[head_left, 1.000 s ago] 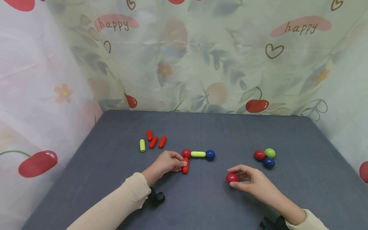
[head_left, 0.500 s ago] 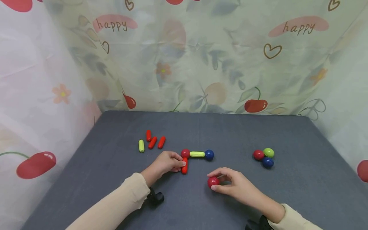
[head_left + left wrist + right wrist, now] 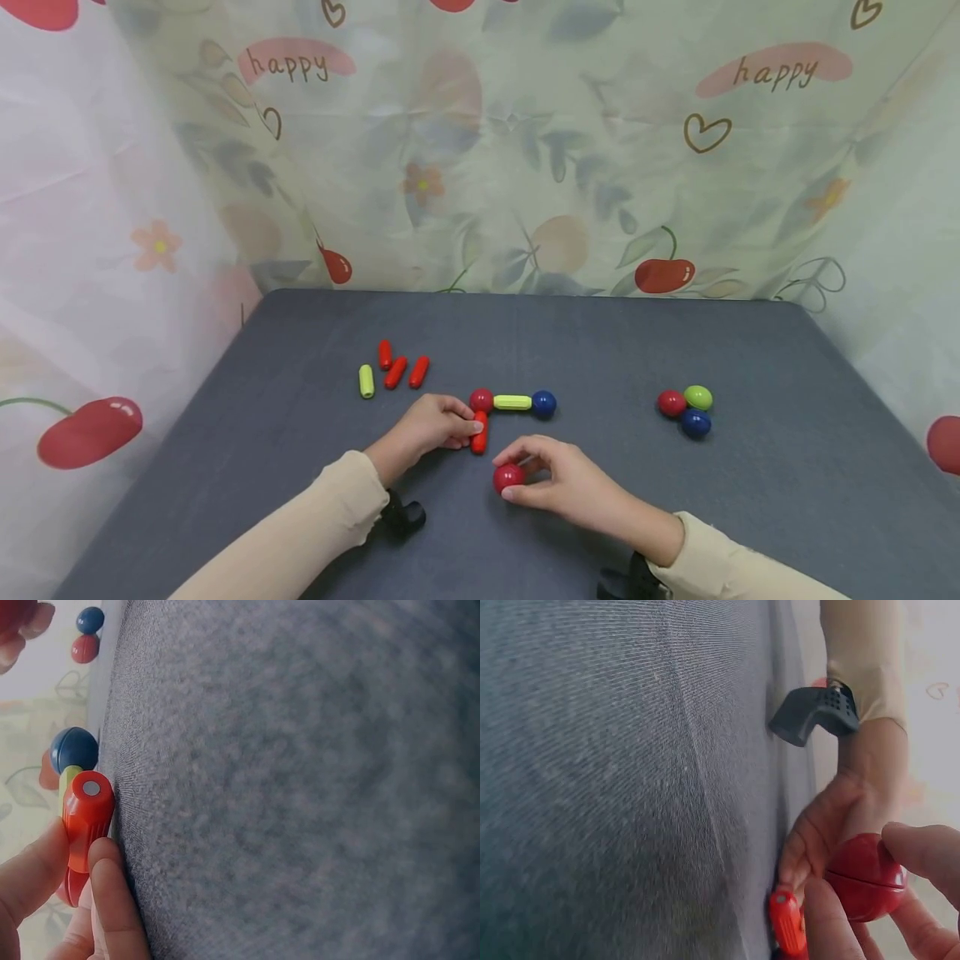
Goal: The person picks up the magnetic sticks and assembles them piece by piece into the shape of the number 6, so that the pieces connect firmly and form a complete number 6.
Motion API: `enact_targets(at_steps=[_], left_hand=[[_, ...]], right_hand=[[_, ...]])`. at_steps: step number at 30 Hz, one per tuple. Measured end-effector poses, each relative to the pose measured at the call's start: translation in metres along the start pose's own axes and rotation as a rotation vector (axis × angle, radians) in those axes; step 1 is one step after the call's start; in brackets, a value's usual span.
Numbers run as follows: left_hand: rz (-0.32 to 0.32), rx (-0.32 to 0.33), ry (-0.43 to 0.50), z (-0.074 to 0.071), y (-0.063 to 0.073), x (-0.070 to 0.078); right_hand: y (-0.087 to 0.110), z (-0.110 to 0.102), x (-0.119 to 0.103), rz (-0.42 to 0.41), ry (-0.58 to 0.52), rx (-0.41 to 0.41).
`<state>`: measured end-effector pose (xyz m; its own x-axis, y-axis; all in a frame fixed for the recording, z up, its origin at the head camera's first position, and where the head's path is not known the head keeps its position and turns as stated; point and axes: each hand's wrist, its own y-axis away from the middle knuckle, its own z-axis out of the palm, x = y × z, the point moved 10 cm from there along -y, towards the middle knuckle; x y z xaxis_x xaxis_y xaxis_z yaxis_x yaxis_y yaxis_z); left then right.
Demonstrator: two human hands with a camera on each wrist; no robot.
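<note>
My left hand pinches a red rod between thumb and fingers. The rod's far end meets a red ball, from which a yellow-green rod runs right to a blue ball. In the left wrist view the red rod's near end shows a round silver disc. My right hand holds another red ball between thumb and fingertips, just below and right of the red rod's near end, apart from it. A seam line circles this held ball in the right wrist view.
Left of the joined pieces lie several loose red rods and one yellow-green rod. To the right sit a red ball, a green ball and a blue ball, close together on the grey tabletop. A printed curtain stands behind.
My right hand has carried its red ball leftward across the table, close to the red rod. The left hand keeps its pinch on the rod, and the joined pieces stay put.
</note>
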<state>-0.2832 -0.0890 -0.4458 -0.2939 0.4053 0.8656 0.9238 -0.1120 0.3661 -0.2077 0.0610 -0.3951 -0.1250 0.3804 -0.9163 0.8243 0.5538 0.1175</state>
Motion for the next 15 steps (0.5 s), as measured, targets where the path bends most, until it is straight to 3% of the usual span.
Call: enact_targets(at_steps=[8,15], left_hand=[[0.002,0.000,-0.013,-0.001,0.000,0.000],[0.008,0.001,0.006,0.000,-0.003,0.000]], right_hand=[[-0.015,0.013,0.001,-0.023,0.051,0.018],[-0.028,0.013,0.011,0.071,0.045,0.059]])
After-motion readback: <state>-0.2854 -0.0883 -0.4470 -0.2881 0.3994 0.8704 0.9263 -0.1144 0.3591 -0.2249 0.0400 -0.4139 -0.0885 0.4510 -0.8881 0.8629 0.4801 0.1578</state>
